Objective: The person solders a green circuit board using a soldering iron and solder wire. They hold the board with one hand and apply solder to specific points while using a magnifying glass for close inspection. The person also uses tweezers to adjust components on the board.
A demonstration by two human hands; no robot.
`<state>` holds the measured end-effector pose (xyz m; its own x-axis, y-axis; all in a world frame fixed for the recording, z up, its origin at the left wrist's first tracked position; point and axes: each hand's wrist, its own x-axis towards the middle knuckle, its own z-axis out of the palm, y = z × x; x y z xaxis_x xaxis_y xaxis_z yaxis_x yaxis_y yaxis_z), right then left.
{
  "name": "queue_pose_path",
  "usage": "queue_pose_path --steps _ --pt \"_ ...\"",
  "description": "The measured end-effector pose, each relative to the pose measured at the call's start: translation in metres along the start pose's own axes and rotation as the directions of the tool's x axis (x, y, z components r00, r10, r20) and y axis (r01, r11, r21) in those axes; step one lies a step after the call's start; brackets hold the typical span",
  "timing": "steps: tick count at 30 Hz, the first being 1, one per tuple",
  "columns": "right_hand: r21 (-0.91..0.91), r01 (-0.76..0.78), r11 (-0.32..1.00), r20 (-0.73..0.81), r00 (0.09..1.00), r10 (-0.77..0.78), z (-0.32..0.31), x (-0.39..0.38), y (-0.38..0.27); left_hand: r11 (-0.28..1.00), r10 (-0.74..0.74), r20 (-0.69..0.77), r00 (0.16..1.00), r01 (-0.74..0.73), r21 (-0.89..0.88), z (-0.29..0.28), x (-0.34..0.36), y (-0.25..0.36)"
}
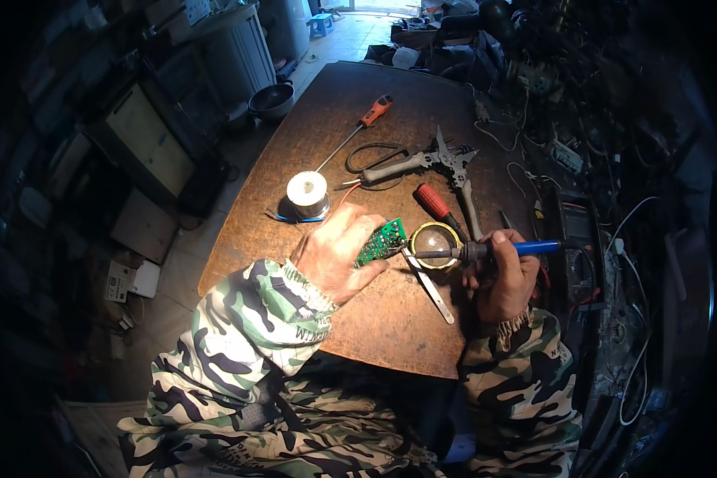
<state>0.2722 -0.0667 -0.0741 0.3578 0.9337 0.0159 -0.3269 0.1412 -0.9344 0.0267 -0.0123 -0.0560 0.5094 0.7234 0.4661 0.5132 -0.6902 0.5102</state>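
Note:
My left hand (338, 253) grips a small green circuit board (382, 243) by its edges, with its component-dotted face partly showing. In my right hand (508, 277) is a soldering iron (538, 248) with a blue handle, held like a pen and pointing left. Its tip reaches the right edge of the board; whether it touches cannot be made out. Under the iron's shaft sits a round tin (436, 239) with a yellowish rim. Pale tweezers (432, 291) lie on the table between my hands.
On the wooden table (295, 135) are a solder spool (307, 191), an orange-handled screwdriver (374, 111), a grey-handled plier-like tool (454, 163) and a red-handled tool (432, 201). A dark multimeter (577, 247) stands at the right edge. Cables and clutter crowd the right side.

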Motion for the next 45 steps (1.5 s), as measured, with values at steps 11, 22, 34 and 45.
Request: queue_pose_path --steps 11,22,34,45 --pt "-0.009 -0.016 1.000 -0.002 1.000 0.016 0.001 -0.002 0.000 1.000 0.016 0.003 1.000 -0.016 0.022 0.001 -0.002 0.005" --pt "-0.027 -0.029 0.999 0.000 1.000 0.029 0.003 -0.002 0.001 0.998 -0.031 0.022 0.999 0.030 0.046 -0.002 -0.003 0.006" --pt "-0.061 -0.031 0.998 0.001 1.000 0.031 0.005 -0.002 -0.001 0.996 -0.045 0.027 0.999 0.042 0.080 -0.002 -0.004 0.008" --pt "-0.057 -0.017 0.998 0.004 1.000 0.017 0.004 -0.003 0.000 0.997 0.028 -0.001 1.000 -0.028 0.072 -0.004 -0.001 0.011"
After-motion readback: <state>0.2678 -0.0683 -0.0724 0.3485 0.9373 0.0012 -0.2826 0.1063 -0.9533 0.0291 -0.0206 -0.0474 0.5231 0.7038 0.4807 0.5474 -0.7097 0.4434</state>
